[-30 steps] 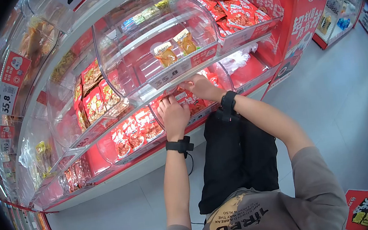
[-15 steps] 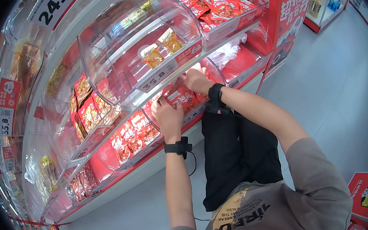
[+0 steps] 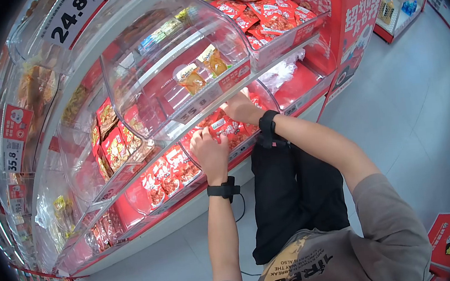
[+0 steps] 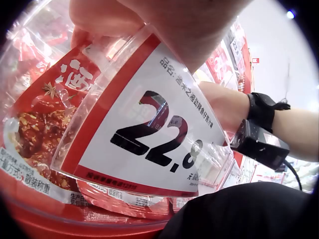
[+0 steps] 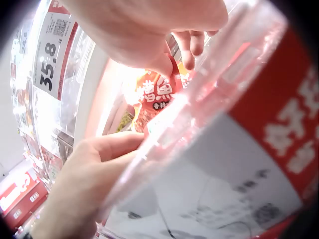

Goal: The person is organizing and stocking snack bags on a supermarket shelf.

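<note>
A clear plastic bin (image 3: 243, 145) on the low shelf holds red snack packets (image 3: 227, 127). My left hand (image 3: 209, 147) reaches over its front rim and pinches the top edge of a red packet (image 4: 45, 114), just behind the bin's 22.8 price tag (image 4: 149, 129). My right hand (image 3: 239, 107) is deeper in the same bin, under the shelf above. Its curled fingers (image 5: 192, 45) close on another red packet (image 5: 157, 94). In the right wrist view the left hand (image 5: 89, 169) shows through the bin's wall, close below.
Curved clear bins of packets fill the shelves: red packets (image 3: 168, 174) to the left, yellow ones (image 3: 194, 78) above, more red ones (image 3: 269, 15) at top right. Price tags read 24.8 (image 3: 67, 20) and 35.8 (image 3: 12, 154). Grey floor (image 3: 397, 106) lies to the right.
Both hands stay in the low bin. The left hand has shifted slightly over the packets at the front rim; the view has drifted a little.
</note>
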`<state>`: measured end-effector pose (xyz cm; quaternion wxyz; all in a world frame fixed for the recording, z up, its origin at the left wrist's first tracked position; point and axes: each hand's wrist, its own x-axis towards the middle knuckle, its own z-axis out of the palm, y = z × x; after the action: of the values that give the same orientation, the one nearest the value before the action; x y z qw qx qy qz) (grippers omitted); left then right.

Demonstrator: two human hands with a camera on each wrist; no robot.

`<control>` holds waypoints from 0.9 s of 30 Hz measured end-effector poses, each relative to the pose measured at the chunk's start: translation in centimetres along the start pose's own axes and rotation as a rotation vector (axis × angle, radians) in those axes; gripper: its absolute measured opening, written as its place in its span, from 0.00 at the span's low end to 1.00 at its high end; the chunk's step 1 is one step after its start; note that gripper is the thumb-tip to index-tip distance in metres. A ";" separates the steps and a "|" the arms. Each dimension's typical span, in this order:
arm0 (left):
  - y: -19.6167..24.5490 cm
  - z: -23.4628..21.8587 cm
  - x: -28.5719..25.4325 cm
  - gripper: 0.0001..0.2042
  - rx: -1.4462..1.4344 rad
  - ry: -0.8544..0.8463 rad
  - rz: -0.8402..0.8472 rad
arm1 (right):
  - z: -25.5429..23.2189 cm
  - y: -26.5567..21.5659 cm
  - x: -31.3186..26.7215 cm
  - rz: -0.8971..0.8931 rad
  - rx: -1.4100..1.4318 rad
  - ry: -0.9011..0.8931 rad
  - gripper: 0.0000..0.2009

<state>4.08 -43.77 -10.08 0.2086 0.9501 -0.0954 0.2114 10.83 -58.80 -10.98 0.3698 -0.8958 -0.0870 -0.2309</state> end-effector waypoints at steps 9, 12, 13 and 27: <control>0.4 -0.3 0.0 0.23 -0.003 -0.038 -0.009 | 0.3 -2.1 2.6 -0.295 -0.339 -0.539 0.09; 0.6 -0.4 0.2 0.23 0.003 -0.039 -0.009 | -0.9 -4.2 3.3 -0.173 -0.239 -0.587 0.14; 0.5 -0.2 0.1 0.23 0.009 -0.023 -0.002 | -0.7 -4.3 3.4 -0.170 -0.257 -0.591 0.14; 0.9 -0.4 0.2 0.22 0.092 -0.073 0.017 | 1.1 -3.1 3.4 -0.289 -0.207 -0.514 0.10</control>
<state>3.90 -44.37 -9.31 0.1592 0.9649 -0.1014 0.1824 13.15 -55.83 -8.12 0.2059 -0.9361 -0.2798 -0.0548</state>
